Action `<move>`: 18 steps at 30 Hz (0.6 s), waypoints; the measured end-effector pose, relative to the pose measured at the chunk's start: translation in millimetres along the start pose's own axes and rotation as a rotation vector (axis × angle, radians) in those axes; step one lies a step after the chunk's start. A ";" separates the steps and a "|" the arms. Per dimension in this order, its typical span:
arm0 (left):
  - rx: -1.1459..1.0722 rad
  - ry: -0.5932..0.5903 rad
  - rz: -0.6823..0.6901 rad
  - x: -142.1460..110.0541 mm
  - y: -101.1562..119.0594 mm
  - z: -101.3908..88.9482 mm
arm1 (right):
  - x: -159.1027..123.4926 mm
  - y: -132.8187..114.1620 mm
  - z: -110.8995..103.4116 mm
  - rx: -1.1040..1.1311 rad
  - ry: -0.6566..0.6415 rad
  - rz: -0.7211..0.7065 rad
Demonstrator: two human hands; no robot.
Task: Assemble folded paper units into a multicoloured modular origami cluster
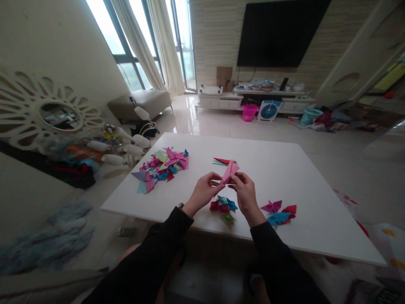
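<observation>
A pink folded paper piece (pixel 230 170) is held up over the white table (pixel 268 169), pinched from both sides. My left hand (pixel 205 190) grips its lower left end with the fingertips. On its right edge, my right hand (pixel 245 190) closes thumb and fingers. Just beyond the hands lie narrow folded papers (pixel 223 161) in red and green. Small folded paper pieces (pixel 224 207) in red, blue and green sit below, between my wrists. Right of my right wrist are magenta, red and blue folded papers (pixel 278 217).
A heap of colourful folded papers (pixel 161 164) covers the table's left part. A lamp with several white shades (pixel 133 147) stands off the left edge. Farther back are a grey bench (pixel 142 103), a pink basket (pixel 249 113), a blue fan (pixel 269 110) and a low cabinet (pixel 218 102).
</observation>
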State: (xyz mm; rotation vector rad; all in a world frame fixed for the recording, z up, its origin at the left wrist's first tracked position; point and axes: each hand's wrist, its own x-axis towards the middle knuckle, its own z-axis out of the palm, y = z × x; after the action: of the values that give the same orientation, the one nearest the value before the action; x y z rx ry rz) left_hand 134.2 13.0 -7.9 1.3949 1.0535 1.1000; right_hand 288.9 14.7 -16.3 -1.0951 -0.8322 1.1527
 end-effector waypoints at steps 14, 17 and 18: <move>-0.431 0.051 -0.191 -1.0 -0.1 8.0 | -5.0 -7.4 1.2 -0.157 -0.026 -0.137; -0.373 0.075 -0.165 -2.0 1.2 7.6 | -6.6 -8.0 0.3 -0.256 -0.041 -0.155; -0.344 0.074 -0.149 -2.6 1.8 7.4 | -7.1 -8.2 0.2 -0.279 -0.049 -0.153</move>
State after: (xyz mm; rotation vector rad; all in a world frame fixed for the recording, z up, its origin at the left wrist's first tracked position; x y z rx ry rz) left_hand 141.1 8.9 -6.7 0.9946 0.9510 1.1664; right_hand 289.3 7.6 -8.2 -1.2099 -1.1203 0.9571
